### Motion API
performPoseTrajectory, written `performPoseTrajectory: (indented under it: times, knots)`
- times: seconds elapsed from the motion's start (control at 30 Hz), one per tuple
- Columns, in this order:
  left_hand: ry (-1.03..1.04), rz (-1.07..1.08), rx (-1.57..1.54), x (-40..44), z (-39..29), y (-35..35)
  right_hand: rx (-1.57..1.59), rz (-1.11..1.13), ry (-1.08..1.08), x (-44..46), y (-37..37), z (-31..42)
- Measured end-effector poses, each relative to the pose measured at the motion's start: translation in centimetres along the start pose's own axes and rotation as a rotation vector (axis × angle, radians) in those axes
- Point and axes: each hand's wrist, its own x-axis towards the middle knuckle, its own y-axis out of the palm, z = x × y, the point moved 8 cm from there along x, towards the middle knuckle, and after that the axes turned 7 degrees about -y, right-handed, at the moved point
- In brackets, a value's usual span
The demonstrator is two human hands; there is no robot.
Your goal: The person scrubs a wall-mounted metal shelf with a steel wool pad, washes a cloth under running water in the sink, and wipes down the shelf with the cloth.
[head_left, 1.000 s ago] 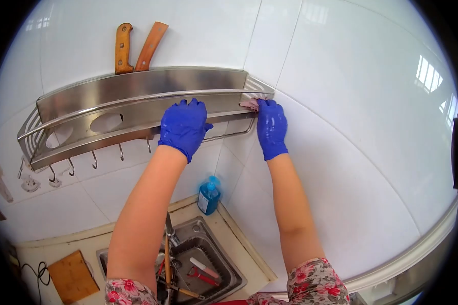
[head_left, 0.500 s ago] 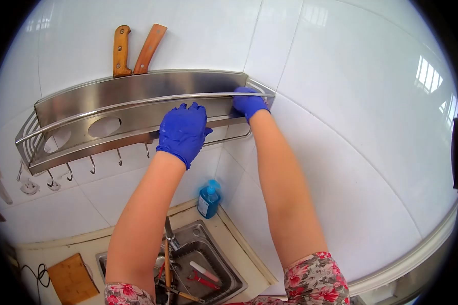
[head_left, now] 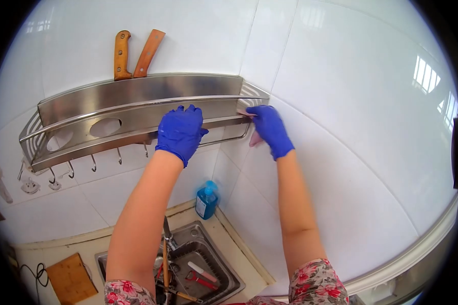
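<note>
A stainless steel wall shelf (head_left: 137,84) with a front rail spans the upper left of the view. My left hand (head_left: 180,131), in a blue glove, grips the shelf's front edge near the middle, thumb pointing right and fingers bent over the edge. At the shelf's right end, my right hand (head_left: 273,130), also gloved in blue, pinches a pinkish cloth (head_left: 256,138). Part of the cloth lies over the shelf's front edge, and another part hangs below it. My fingers hide some of the cloth.
Two wooden-handled knives (head_left: 121,55) stand in the slot behind the shelf. Hooks (head_left: 93,162) hang beneath it. Below are a blue soap bottle (head_left: 207,201), a sink (head_left: 228,264) holding utensils, and a wooden board (head_left: 71,279). A tiled wall (head_left: 341,152) rises at the right.
My right hand has come out from behind the front rail and moved right and down to the shelf's end, bringing the cloth into sight. My left hand stays on the shelf edge.
</note>
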Motion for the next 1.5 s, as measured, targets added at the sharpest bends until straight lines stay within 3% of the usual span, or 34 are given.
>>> performPoseTrajectory:
  times: [0.07,0.13,0.17,0.23,0.27,0.33,0.37,0.43,0.6,0.67,0.73,0.8,0.83,0.93,1.0,1.07,1.13,1.2,1.23,1.3,1.33,1.4,1.5]
  knots:
    - [-0.033,0.064,0.017,0.1,0.0,0.2,0.405,-0.103,0.058,0.0,-2.3,-1.0]
    - [-0.039,0.041,0.025,0.2,0.1,0.4,0.278,-0.174,0.137,2.5,-6.1,1.5]
    - [-0.034,0.027,0.036,0.1,0.1,0.6,-0.129,-0.256,-0.302,4.3,-7.1,3.6]
    - [-0.043,0.042,0.043,0.1,0.1,0.6,0.136,-0.119,-0.141,8.5,-4.0,0.2]
    - [-0.052,0.054,0.049,0.1,0.1,0.6,-0.157,0.164,-0.128,10.7,-1.4,-0.1]
    - [-0.046,0.036,0.043,-0.2,0.1,0.4,0.116,0.256,0.005,13.6,4.6,-5.9]
    - [-0.036,0.021,0.039,-0.1,0.1,0.2,0.118,0.252,-0.003,14.2,4.8,-5.2]
    - [-0.036,0.037,0.039,0.2,0.5,0.3,-0.614,0.506,-0.204,14.2,6.4,-3.1]
    - [-0.027,0.012,0.007,-0.3,0.7,0.1,-0.772,0.505,-0.171,13.2,3.5,0.7]
    - [-0.019,0.035,0.004,-0.4,0.4,0.0,-0.832,0.640,-0.131,12.1,2.6,0.5]
    - [-0.021,0.025,0.008,-0.2,0.5,0.3,-0.809,0.559,-0.163,12.3,3.2,0.0]
    - [-0.015,0.023,0.022,-0.4,0.4,0.4,-0.790,0.319,-0.301,13.5,4.3,0.5]
    - [-0.013,0.014,0.013,-0.4,0.4,0.3,-0.830,0.495,-0.187,14.1,5.6,-0.7]
    - [-0.020,0.019,0.005,-0.4,0.9,0.0,-0.809,0.424,-0.225,14.7,5.5,-0.3]
    - [-0.016,0.023,-0.010,-0.5,0.7,0.1,-0.820,0.531,-0.209,14.0,5.0,-1.0]
    - [0.015,-0.074,-0.006,-0.8,0.9,-0.1,-0.848,0.505,-0.437,12.9,4.1,0.3]
    - [-0.007,-0.025,-0.007,-0.7,0.9,-0.3,-0.803,0.846,-0.002,12.7,2.4,-1.7]
    - [-0.022,0.018,-0.014,-0.7,0.7,-0.1,-0.797,1.082,0.081,11.2,2.3,-0.6]
    - [-0.023,0.019,-0.013,-0.6,0.7,-0.1,-0.801,1.080,0.081,11.5,2.6,-1.3]
    - [-0.022,0.022,-0.004,-0.4,0.9,-0.1,-0.920,0.787,-0.309,14.0,4.5,-1.1]
    - [-0.022,0.012,0.006,-0.5,0.9,-0.1,-0.915,0.790,-0.307,13.8,5.8,-2.3]
    - [-0.014,0.006,0.014,-0.6,0.8,0.1,-0.753,0.320,-0.567,14.4,5.7,-0.5]
    - [-0.002,-0.027,-0.005,-0.9,0.8,0.0,-0.784,0.431,-0.456,14.4,6.5,-2.0]
